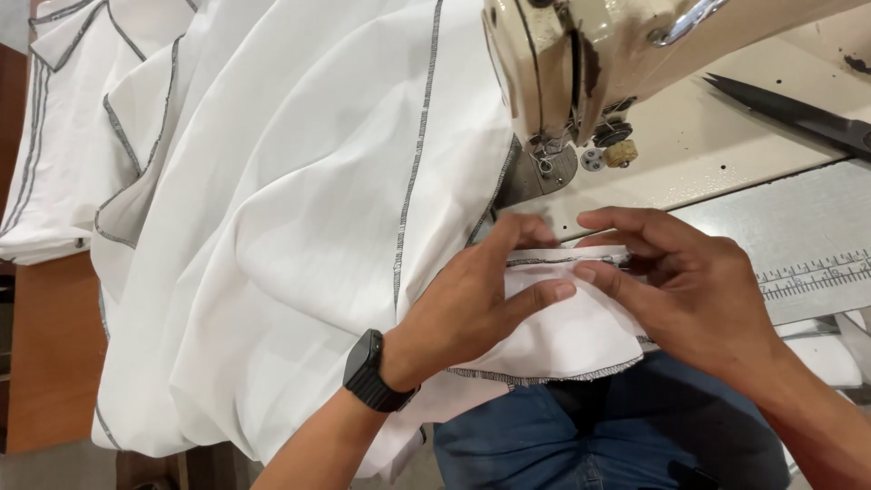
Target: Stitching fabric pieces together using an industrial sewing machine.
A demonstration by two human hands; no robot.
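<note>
A large white cloth [290, 209] with grey overlocked edges spills over the table and toward my lap. My left hand [472, 295], with a black watch on the wrist, pinches a folded edge of the cloth just in front of the sewing machine. My right hand [680, 281] grips the same folded edge from the right, its fingertips almost touching the left thumb. The cream sewing machine head [562, 63] stands right behind both hands, with its presser foot [544, 168] resting by the cloth.
Black scissors [798, 113] lie on the machine bed at the right. A metal ruler strip [807, 272] is set along the table edge near my right hand. The brown wooden table [50, 354] shows at the left. My blue jeans [617, 426] are below.
</note>
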